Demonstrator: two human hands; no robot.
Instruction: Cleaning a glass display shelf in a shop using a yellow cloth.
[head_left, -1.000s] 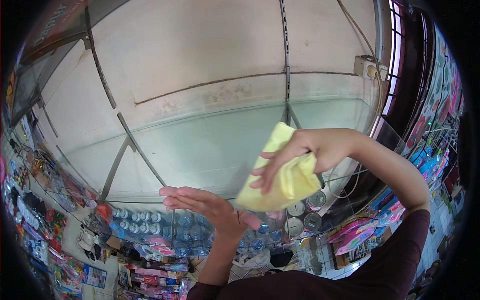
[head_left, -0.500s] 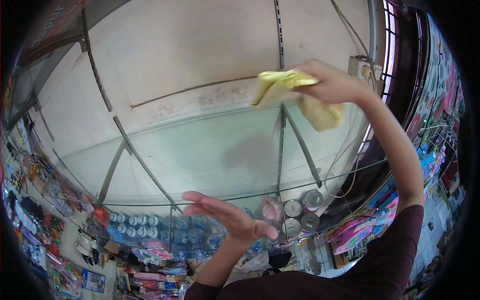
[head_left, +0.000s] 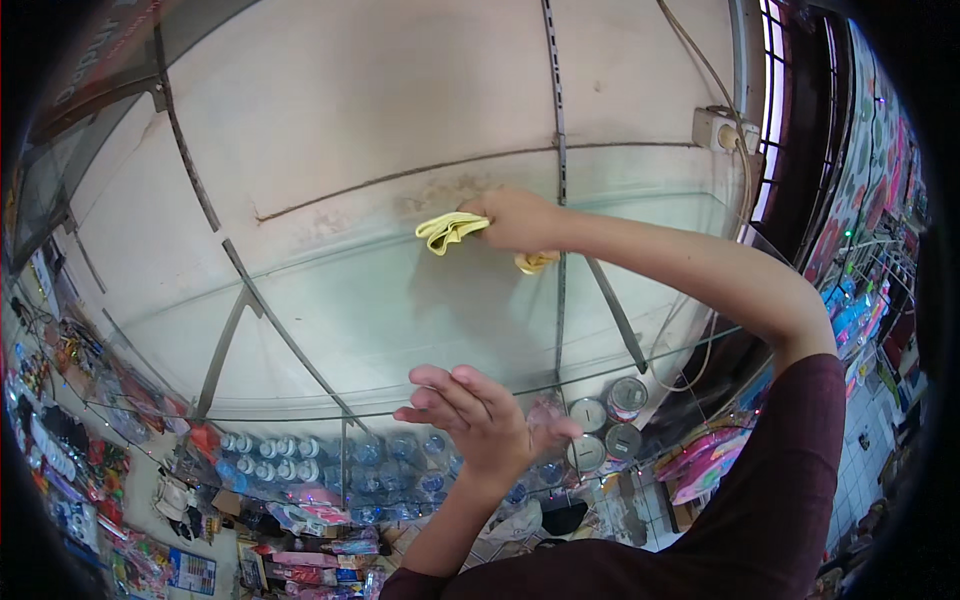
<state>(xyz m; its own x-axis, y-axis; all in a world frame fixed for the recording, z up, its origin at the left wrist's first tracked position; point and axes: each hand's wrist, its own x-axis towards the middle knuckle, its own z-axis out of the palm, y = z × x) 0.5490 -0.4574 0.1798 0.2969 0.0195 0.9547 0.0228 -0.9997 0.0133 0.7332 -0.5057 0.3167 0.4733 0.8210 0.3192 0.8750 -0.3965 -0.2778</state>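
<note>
A folded yellow cloth (head_left: 450, 230) is gripped in my right hand (head_left: 522, 220), over the rear part of a glass shelf (head_left: 380, 330) near the wall. One end of the cloth sticks out past the fingers on the left, and another bit hangs below the palm. My left hand (head_left: 485, 425) is raised at the shelf's front edge with nothing in it, fingers apart and thumb out to the right. Whether it touches the glass I cannot tell.
Metal brackets (head_left: 232, 350) support the shelf. Below stand clear bottles (head_left: 375, 465) and round tins with slotted lids (head_left: 586, 452). A white socket (head_left: 724, 132) with a cable is on the wall at right. Packaged goods (head_left: 300, 570) lie lower left.
My right hand has swept left and lower with the cloth, from near the upper right of the shelf toward its middle. The left hand has shifted slightly right, its fingers more raised.
</note>
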